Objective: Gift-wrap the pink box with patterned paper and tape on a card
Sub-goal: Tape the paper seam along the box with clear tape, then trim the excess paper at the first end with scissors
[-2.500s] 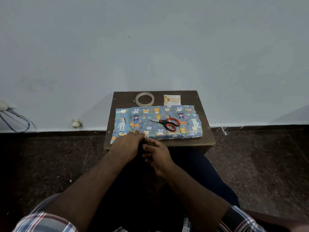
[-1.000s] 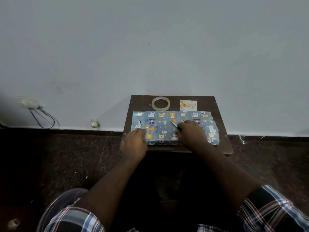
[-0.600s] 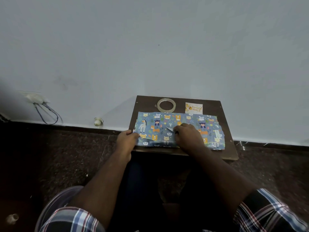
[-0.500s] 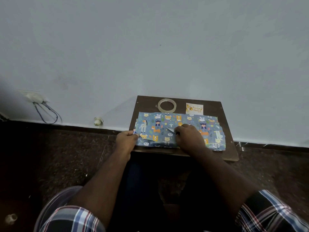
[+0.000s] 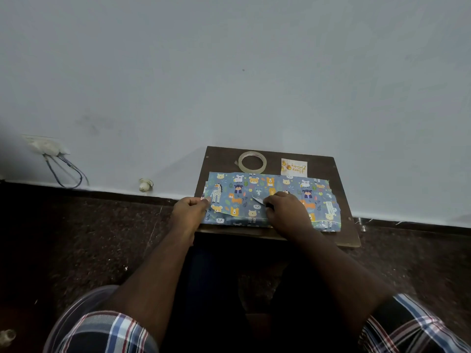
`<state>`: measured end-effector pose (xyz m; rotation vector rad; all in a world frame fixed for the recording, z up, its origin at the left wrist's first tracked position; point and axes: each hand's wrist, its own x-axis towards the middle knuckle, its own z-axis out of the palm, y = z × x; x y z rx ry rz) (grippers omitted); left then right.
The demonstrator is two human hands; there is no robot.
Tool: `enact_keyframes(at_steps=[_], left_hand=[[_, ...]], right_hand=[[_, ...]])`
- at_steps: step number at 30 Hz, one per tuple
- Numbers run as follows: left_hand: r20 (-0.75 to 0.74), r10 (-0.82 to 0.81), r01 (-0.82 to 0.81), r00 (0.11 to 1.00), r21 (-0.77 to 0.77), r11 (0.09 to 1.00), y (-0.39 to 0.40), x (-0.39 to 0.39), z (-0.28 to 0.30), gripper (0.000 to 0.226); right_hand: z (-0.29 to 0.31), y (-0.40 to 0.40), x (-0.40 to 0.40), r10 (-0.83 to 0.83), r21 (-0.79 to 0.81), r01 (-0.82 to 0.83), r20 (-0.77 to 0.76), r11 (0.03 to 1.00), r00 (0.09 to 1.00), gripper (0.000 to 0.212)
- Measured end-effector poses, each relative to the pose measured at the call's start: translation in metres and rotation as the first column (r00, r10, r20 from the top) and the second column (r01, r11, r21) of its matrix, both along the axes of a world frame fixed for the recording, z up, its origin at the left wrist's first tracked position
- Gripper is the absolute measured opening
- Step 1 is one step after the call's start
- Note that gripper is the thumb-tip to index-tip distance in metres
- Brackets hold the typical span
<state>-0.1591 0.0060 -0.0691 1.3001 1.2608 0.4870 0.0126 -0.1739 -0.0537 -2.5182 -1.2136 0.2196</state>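
patterned paper [image 5: 270,200] spread across surface [image 5: 328,164], box hidden | left hand [image 5: 190,208] grip pinches its 9 o'clock edge | right hand [image 5: 286,212] grip closed on scissors [image 5: 257,200] at centre | paper likely light, floppy, tear-prone: hold edges | tape roll [image 5: 252,162], card [image 5: 293,167] at 12 o'clock

– Where does the head view look from?
– From above the seated person, facing forward and down at the small brown table [image 5: 341,200] by the wall.
– How near?
– Arm's reach; both forearms stretch to it from the lower edge.
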Motion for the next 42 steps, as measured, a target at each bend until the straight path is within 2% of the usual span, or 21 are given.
enact_keyframes(at_steps=[5,8,10,12,14,16,17,19,20,23,27,31,34,36,38,41,42], left_hand=[[-0.061,-0.014,0.013,0.998,-0.014,1.000,0.007,0.001,-0.004,0.014],[-0.156,-0.028,0.029,0.987,0.009,1.000,0.012,0.002,-0.004,0.011],[-0.271,-0.058,0.089,0.961,0.102,0.991,0.009,0.004,0.002,0.013],[-0.454,-0.054,0.207,0.890,0.296,0.932,0.001,0.007,0.008,0.029],[-0.544,-0.075,0.394,0.836,0.498,0.773,-0.012,0.012,0.015,0.040],[-0.518,-0.250,0.559,0.818,0.613,0.559,-0.026,0.023,0.017,0.048],[-0.532,-0.365,0.645,0.764,0.621,0.445,-0.032,0.029,0.018,0.054],[-0.639,-0.507,0.807,0.578,0.539,0.242,-0.042,0.042,0.015,0.068],[-0.700,-0.525,0.866,0.484,0.470,0.172,-0.047,0.048,0.014,0.074],[-0.832,-0.477,0.954,0.284,0.295,0.053,-0.058,0.061,0.007,0.086],[-0.913,-0.352,0.975,0.206,0.224,-0.010,-0.063,0.063,0.002,0.075],[-0.923,-0.337,0.980,0.187,0.199,-0.001,-0.059,0.055,0.003,0.070],[-0.930,-0.312,0.980,0.191,0.198,0.010,-0.049,0.037,0.002,0.069],[-0.934,-0.301,0.980,0.195,0.200,0.015,-0.044,0.026,0.001,0.069],[-0.927,-0.313,0.978,0.205,0.207,0.028,-0.040,0.021,0.000,0.069],[-0.925,-0.317,0.977,0.211,0.209,0.040,-0.038,0.022,0.005,0.066],[-0.926,-0.314,0.977,0.211,0.209,0.042,-0.038,0.024,0.008,0.062]], right_hand=[[-0.001,0.000,0.001,0.003,0.001,-0.003,-0.004,1.000,1.000,0.027],[-0.002,0.001,0.001,0.013,0.006,-0.013,-0.004,1.000,1.000,0.027],[0.000,0.002,0.000,0.025,0.001,-0.025,0.002,1.000,1.000,0.027],[0.002,0.002,0.000,0.025,-0.012,-0.025,0.000,1.000,1.000,0.026],[0.004,0.002,0.000,0.004,0.026,-0.004,-0.032,1.000,0.999,0.026],[0.012,-0.002,0.003,-0.092,0.160,0.109,-0.113,0.981,0.989,0.027],[0.019,-0.006,0.005,-0.168,0.242,0.215,-0.200,0.946,0.965,0.028],[0.028,-0.021,0.018,-0.310,0.338,0.456,-0.405,0.823,0.860,0.028],[0.030,-0.032,0.027,-0.351,0.361,0.551,-0.488,0.752,0.799,0.026],[0.034,-0.075,0.055,-0.436,0.378,0.725,-0.609,0.575,0.663,0.022],[0.024,-0.117,0.068,-0.573,0.161,0.800,-0.618,0.578,0.538,0.015],[0.017,-0.111,0.064,-0.418,0.132,0.788,-0.788,0.601,0.451,0.007],[0.011,-0.104,0.061,-0.403,0.098,0.793,-0.820,0.601,0.407,0.019],[0.007,-0.100,0.055,-0.432,0.074,0.768,-0.790,0.636,0.435,0.025],[0.003,-0.097,0.051,-0.480,0.046,0.711,-0.706,0.702,0.520,0.024],[0.010,-0.093,0.043,-0.551,-0.032,0.606,-0.457,0.795,0.698,0.017],[0.011,-0.093,0.042,-0.563,-0.054,0.591,-0.387,0.805,0.731,0.017]])
